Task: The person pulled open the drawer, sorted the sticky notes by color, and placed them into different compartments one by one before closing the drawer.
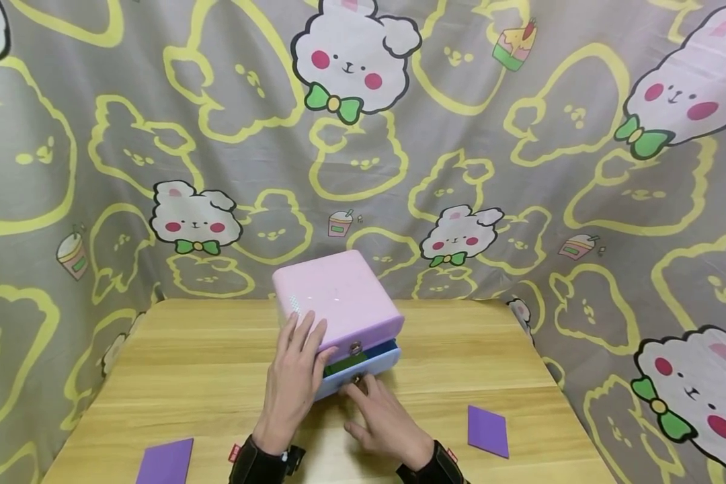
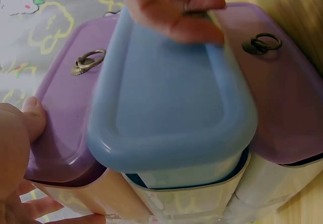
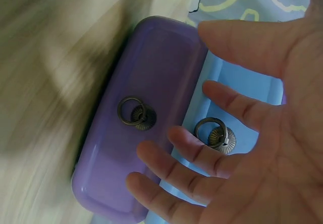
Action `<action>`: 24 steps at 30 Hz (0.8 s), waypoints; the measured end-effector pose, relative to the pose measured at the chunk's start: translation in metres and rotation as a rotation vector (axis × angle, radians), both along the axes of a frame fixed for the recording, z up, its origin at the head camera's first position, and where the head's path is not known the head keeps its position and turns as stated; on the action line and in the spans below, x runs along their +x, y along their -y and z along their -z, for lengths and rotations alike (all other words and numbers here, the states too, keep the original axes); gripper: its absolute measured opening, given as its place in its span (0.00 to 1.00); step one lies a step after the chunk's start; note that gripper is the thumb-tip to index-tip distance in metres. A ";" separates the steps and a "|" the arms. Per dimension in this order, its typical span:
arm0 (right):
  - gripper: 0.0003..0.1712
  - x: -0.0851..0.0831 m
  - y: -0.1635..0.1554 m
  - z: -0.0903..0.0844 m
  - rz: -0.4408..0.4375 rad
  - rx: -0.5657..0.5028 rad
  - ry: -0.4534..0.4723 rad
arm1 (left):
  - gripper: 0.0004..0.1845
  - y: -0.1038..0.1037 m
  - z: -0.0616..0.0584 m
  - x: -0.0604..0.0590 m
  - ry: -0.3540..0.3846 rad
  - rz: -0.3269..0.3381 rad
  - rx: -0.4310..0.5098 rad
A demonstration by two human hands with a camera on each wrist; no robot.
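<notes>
A small drawer chest (image 1: 339,296) with a pink top stands on the table, turned at an angle. Its middle blue drawer (image 2: 171,93) is pulled part way out, and something green (image 1: 346,364) shows inside. My left hand (image 1: 293,376) rests on the chest's left side, fingers laid over the top and thumb at the front of the purple top drawer (image 2: 63,118). Close in front of the blue drawer is my right hand (image 1: 384,417), fingers spread near its ring pull (image 3: 227,142). The purple bottom drawer (image 3: 116,168) is pushed in, with its own ring pull (image 3: 144,118).
Two flat purple pieces lie on the wooden table (image 1: 218,349): one purple piece (image 1: 166,462) at the front left, another purple piece (image 1: 488,431) at the right. A patterned curtain (image 1: 363,168) hangs behind and along both sides.
</notes>
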State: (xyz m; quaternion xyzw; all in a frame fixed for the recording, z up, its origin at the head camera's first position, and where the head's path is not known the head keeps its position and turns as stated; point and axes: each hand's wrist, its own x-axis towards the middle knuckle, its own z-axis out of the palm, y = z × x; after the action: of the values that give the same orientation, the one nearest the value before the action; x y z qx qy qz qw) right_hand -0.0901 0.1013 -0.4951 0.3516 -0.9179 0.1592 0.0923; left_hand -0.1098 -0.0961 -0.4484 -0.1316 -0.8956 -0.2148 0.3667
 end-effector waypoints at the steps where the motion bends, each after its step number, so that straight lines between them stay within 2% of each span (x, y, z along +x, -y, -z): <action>1: 0.31 -0.002 0.001 0.000 0.006 0.005 0.007 | 0.27 0.000 0.000 0.000 0.003 0.000 0.001; 12: 0.32 -0.020 0.009 0.005 0.036 0.039 0.048 | 0.26 -0.001 0.003 -0.002 -0.044 0.013 0.008; 24: 0.32 -0.024 0.016 0.001 0.052 0.016 0.100 | 0.27 0.003 0.005 -0.001 -0.090 0.016 -0.040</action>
State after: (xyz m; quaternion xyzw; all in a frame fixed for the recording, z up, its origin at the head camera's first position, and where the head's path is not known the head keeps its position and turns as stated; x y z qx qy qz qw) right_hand -0.1137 0.0858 -0.4963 0.3199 -0.9315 0.1667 0.0474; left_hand -0.1110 -0.0988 -0.4536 -0.1553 -0.8813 -0.1938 0.4021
